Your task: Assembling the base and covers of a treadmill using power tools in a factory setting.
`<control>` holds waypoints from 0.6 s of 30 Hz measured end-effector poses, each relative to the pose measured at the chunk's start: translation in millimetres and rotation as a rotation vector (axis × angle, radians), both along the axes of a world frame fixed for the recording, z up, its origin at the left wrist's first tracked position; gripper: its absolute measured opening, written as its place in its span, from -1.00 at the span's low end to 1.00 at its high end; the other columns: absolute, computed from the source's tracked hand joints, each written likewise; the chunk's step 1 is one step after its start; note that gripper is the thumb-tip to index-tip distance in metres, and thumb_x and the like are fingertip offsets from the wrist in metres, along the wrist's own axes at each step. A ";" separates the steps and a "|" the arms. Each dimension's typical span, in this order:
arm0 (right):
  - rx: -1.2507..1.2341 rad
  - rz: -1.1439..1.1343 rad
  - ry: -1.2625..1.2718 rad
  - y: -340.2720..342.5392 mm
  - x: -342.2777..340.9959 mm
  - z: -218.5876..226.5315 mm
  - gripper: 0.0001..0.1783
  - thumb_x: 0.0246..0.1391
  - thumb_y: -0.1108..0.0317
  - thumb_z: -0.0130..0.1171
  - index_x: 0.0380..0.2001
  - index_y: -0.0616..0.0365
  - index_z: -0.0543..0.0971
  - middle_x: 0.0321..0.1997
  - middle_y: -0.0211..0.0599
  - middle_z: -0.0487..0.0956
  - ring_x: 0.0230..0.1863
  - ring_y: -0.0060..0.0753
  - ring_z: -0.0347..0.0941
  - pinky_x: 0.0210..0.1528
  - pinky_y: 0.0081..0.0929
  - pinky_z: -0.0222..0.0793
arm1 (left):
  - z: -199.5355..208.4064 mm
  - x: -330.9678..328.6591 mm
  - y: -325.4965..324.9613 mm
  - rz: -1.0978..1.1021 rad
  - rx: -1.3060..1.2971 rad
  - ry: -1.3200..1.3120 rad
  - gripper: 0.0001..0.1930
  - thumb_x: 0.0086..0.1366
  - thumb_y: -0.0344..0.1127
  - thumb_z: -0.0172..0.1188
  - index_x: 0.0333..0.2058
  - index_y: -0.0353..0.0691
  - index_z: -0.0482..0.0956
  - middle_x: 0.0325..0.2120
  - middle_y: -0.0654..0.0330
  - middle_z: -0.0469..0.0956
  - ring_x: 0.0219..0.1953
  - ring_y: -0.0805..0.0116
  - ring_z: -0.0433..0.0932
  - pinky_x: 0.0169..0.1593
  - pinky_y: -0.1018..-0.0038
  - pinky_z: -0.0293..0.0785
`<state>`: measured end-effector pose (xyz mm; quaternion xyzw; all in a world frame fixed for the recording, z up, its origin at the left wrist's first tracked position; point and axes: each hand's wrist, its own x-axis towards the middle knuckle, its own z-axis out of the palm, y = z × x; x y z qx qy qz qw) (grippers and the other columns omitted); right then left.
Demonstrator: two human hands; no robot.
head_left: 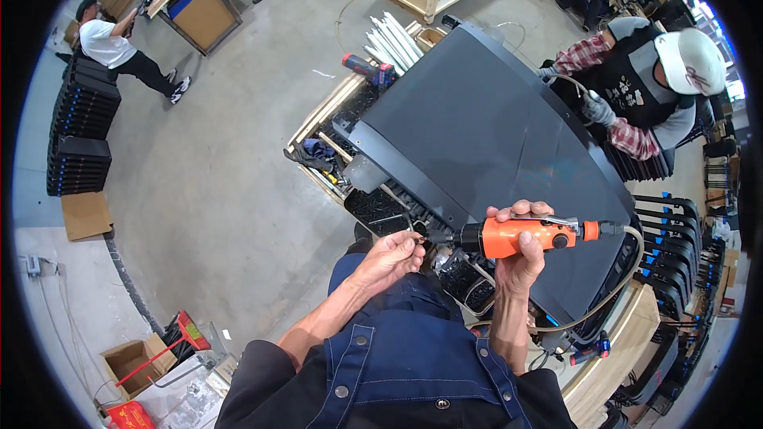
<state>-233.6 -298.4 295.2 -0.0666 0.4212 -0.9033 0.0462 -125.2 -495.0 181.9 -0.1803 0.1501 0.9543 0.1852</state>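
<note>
My right hand (520, 258) is wrapped round an orange air screwdriver (507, 238) with a black nose, held level and pointing left. A pale air hose (638, 250) runs from its back end and loops down. At the driver's tip my left hand (391, 258) is closed in a pinch; what sits between the fingertips is too small to make out. Beyond both hands lies a large dark grey panelled machine body (469, 123). Its near left edge, with metal brackets and openings, is just past my left fingers.
A wooden frame (311, 129) holding tools and white tubes (393, 41) borders the machine's left side. A red-and-blue cordless driver (369, 70) lies there; another (590, 349) lies lower right. A co-worker in a white cap (687, 63) works at the far right edge. Black parts (671, 238) stand stacked at right.
</note>
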 end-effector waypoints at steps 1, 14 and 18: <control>-0.016 -0.014 -0.019 -0.9 1.6 -1.5 -0.53 -0.01 0.38 0.33 0.00 0.02 0.44 -0.08 -0.29 0.53 -0.10 -0.25 0.56 0.22 0.04 0.43 | 2.3 -1.1 -1.5 -0.009 -0.020 -0.003 -0.77 0.36 -0.27 0.27 -0.08 -0.21 0.59 -0.33 0.18 0.64 -0.37 0.38 0.56 -0.24 0.51 0.55; -0.015 -0.254 -0.225 -73.1 -8.8 -29.6 -0.57 0.12 0.43 0.23 0.06 0.07 0.40 -0.03 -0.23 0.54 -0.07 -0.28 0.54 0.19 0.01 0.46 | 13.3 -46.1 -79.1 -0.045 -0.994 0.299 -0.81 0.41 -0.31 0.23 -0.15 -0.33 0.58 -0.33 0.20 0.66 -0.35 0.59 0.55 -0.29 0.60 0.46; 0.142 -0.232 -0.054 -126.8 -36.9 -24.5 -0.55 0.10 0.43 0.24 0.07 0.09 0.39 0.00 -0.17 0.55 -0.06 -0.26 0.55 0.21 0.05 0.43 | -13.4 -76.6 -116.1 -0.033 -0.097 0.051 -0.76 0.46 -0.23 0.16 -0.11 -0.31 0.54 -0.39 0.27 0.58 -0.56 0.69 0.32 -0.50 0.71 0.23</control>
